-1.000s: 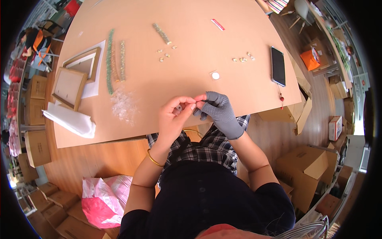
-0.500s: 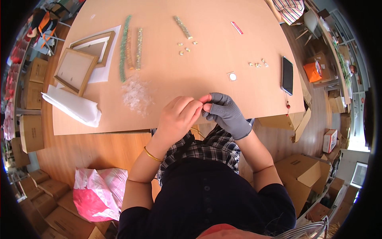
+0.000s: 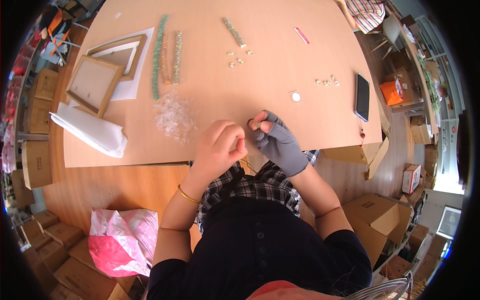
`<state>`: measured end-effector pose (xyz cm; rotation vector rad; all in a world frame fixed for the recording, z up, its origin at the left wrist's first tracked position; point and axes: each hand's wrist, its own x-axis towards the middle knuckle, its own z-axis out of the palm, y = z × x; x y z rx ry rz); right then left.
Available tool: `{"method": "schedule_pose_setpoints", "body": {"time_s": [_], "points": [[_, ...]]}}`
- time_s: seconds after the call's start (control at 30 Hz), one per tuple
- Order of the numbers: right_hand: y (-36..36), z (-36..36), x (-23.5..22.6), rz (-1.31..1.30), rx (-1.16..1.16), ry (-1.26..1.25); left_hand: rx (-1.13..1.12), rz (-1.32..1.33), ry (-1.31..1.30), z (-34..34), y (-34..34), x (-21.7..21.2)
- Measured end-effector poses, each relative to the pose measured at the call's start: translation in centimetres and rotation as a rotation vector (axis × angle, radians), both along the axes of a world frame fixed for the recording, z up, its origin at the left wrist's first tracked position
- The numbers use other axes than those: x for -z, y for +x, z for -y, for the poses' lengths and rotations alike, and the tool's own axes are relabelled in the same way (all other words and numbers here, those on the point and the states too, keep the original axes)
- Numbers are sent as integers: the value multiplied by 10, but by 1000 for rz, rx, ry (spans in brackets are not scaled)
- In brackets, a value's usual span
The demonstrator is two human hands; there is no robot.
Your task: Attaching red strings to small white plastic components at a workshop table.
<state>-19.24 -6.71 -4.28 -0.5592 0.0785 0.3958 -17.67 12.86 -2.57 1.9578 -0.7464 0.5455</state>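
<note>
My left hand (image 3: pixel 219 149), bare with a gold bangle at the wrist, hangs over the table's near edge. Its fingers are curled with thumb and forefinger together; whatever they may hold is hidden. To its right is my right hand (image 3: pixel 280 142) in a grey fingerless glove. Thumb and forefinger there pinch a small roundish piece (image 3: pixel 257 125), too small to name. A heap of clear plastic shreds (image 3: pixel 174 119) lies left of my hands. Beyond them are several small gold-and-white pieces (image 3: pixel 240 61), a stick-like row of similar pieces (image 3: pixel 234 32) and a white disc (image 3: pixel 296 97).
At the left lie two wooden picture frames (image 3: pixel 94 85), a white folded sheet (image 3: pixel 90 131) and a long green row of discs (image 3: pixel 159 57). A phone (image 3: pixel 362 97) and a red-and-white strip (image 3: pixel 301 35) are to the right. Cardboard boxes (image 3: pixel 372 212) stand on the floor.
My hands, together before, are now apart. The left has drawn back to the left, and the right has turned, showing the small piece in its fingers. The view has shifted slightly.
</note>
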Motion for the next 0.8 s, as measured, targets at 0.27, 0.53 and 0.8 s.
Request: {"method": "schedule_pose_setpoints", "body": {"time_s": [0.27, 0.53, 0.8], "points": [[6, 5, 0, 34, -46, 138, -389, -200, 98, -63, 20, 18], [-3, -3, -9, 233, 39, -486, -72, -665, -415, -34, 9, 6], [-7, -19, -24, 764, 280, -1368, 309, -1126, -857, 14, -4, 6]]}}
